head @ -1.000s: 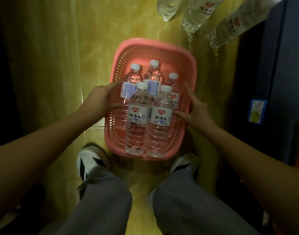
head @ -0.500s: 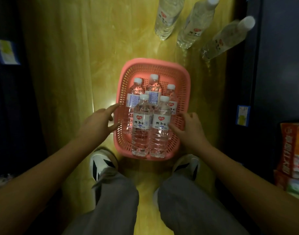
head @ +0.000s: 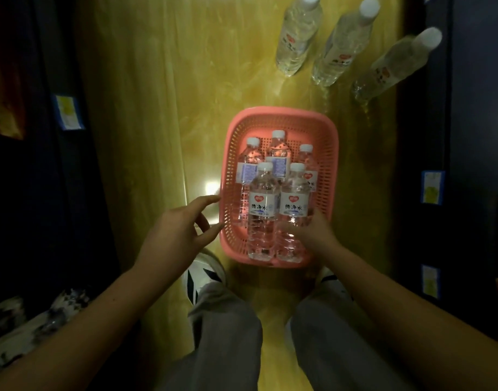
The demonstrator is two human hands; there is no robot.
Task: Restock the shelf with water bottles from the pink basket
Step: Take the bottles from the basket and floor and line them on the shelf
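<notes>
- The pink basket [head: 281, 117] sits on the yellow floor [head: 163, 108] just ahead of your shoes, its long axis running away from you.
- Five water bottles [head: 263, 210] stand upright in the pink basket with white caps toward you: two in the near row, three behind them.
- Your right hand [head: 312, 232] reaches over the pink basket's near right corner, and its fingers curl around the lower body of the near-right bottle [head: 294, 204].
- Your left hand [head: 177, 235] is just outside the pink basket's left wall, fingers spread and relaxed, fingertips at the rim, gripping nothing.
- Beyond the pink basket's far edge, three larger bottles [head: 297, 38] stand on the yellow floor, well apart from it.
- Dark shelving [head: 468, 136] with small price tags rises to the right of the pink basket, and more dark shelving lies to its left.
</notes>
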